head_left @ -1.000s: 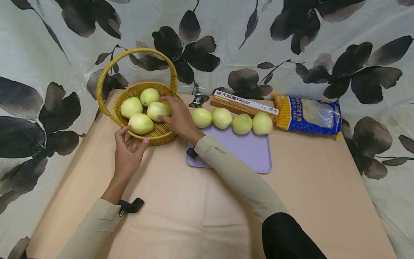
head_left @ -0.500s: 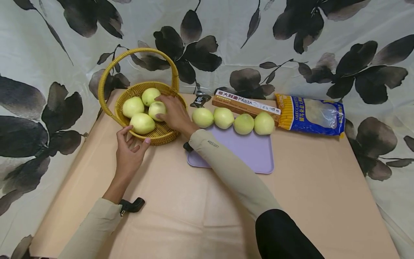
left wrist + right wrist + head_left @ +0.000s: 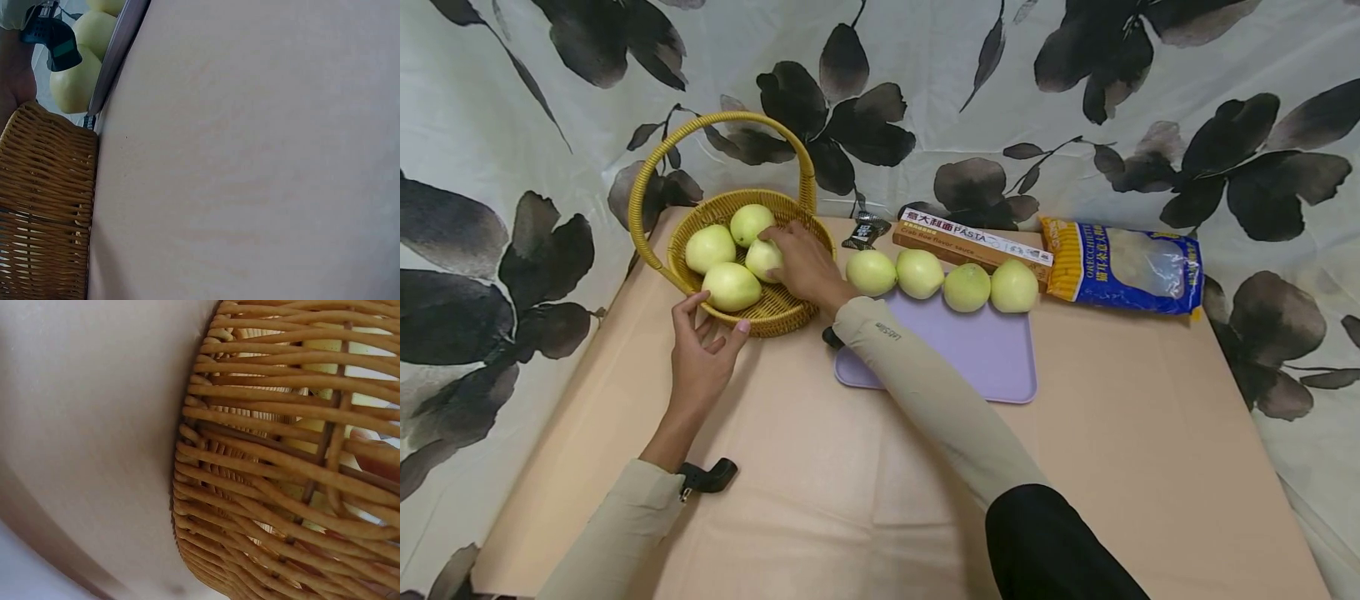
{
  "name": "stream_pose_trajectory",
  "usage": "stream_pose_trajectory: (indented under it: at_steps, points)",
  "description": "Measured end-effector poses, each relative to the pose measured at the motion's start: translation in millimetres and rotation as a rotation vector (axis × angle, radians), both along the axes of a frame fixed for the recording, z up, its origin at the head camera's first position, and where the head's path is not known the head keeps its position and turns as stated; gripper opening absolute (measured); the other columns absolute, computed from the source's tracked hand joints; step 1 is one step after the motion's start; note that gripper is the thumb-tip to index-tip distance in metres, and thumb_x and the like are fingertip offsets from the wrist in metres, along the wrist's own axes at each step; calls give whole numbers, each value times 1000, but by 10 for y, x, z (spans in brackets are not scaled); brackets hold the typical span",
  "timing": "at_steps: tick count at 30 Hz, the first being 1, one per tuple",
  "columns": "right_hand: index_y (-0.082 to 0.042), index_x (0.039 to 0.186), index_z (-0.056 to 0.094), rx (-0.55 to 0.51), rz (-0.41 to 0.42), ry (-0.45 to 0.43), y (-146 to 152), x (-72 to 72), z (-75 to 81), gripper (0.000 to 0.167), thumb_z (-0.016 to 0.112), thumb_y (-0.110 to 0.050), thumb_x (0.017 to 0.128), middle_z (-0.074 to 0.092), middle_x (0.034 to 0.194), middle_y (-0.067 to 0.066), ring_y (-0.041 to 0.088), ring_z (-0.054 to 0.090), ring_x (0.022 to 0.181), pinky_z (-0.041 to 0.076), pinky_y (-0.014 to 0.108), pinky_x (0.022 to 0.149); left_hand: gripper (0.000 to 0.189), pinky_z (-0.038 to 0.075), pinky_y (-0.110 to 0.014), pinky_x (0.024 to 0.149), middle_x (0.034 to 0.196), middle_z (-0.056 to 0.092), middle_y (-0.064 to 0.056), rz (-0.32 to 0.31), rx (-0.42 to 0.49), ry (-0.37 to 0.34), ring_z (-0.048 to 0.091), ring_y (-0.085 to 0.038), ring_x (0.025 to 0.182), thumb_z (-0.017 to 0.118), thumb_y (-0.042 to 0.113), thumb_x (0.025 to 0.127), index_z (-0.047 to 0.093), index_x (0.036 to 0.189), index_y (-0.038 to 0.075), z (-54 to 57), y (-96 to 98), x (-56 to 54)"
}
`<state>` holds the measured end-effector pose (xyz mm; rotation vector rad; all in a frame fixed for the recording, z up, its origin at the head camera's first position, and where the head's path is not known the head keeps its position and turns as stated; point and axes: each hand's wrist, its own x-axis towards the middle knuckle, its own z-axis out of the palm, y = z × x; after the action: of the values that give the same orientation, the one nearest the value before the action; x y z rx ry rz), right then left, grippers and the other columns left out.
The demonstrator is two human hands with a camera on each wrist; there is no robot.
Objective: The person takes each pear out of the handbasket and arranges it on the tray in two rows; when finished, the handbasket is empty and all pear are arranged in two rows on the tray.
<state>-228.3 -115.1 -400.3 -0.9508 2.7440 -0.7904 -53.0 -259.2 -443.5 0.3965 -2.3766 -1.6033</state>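
Observation:
In the head view, a yellow wicker basket (image 3: pixel 786 321) with a tall hoop handle stands at the left of the table, holding several pale green round fruits. My right hand (image 3: pixel 805 262) reaches in over the basket's right side. Its thumb and fingers grip the rightmost pale green fruit (image 3: pixel 762 260) there, partly covering it. At the front of the rim, my left hand (image 3: pixel 700 358) touches the basket, its thumb and index finger spread apart. Close wicker fills part of both wrist views: the basket wall (image 3: pixel 44 206) in the left one, the basket weave (image 3: pixel 262 462) in the right.
A lilac tray (image 3: pixel 970 367) lies right of the basket, with a row of several more pale green fruits (image 3: pixel 967 288) along its far edge. Behind are a small black packet (image 3: pixel 865 232) and a pasta box (image 3: pixel 973 246). A blue and yellow pasta bag (image 3: pixel 1123 267) lies farther right.
My right hand has shifted slightly left over the rightmost fruit in the basket, its fingers covering more of it. My left hand keeps its place at the basket's front.

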Motion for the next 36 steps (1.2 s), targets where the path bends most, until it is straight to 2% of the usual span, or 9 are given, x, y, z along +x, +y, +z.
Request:
stream_pose_trajectory:
  at_steps: [6,12,25,36]
  points:
    - [-25,153,49,11,19,6,6,5,-10,58,75,-31,101,56,148,5,19,59,130,52,36,110,79,39,-66,122,179,11,-6,-6,-7,4,32,-39,160,72,38,102,23,163,26,-10,-4,1]
    - [-25,153,49,-11,0,23,15,22,-38,59,76,-33,100,57,145,5,19,61,125,53,35,108,79,40,-67,121,179,10,-8,-14,-17,8,32,-41,159,72,38,102,23,163,25,-35,-16,2]
    - [-23,152,54,-294,-30,-6,144,131,-30,63,81,-30,96,58,149,5,21,56,139,47,35,115,80,42,-64,121,179,11,-7,-8,-10,12,33,-41,159,72,37,102,23,163,24,-51,-11,8]
    - [-22,151,55,-429,-50,21,349,335,50,63,83,-31,95,61,147,2,16,56,137,48,35,113,80,40,-59,123,179,8,-8,-18,35,30,30,-40,160,74,33,101,24,163,23,-14,-8,20]
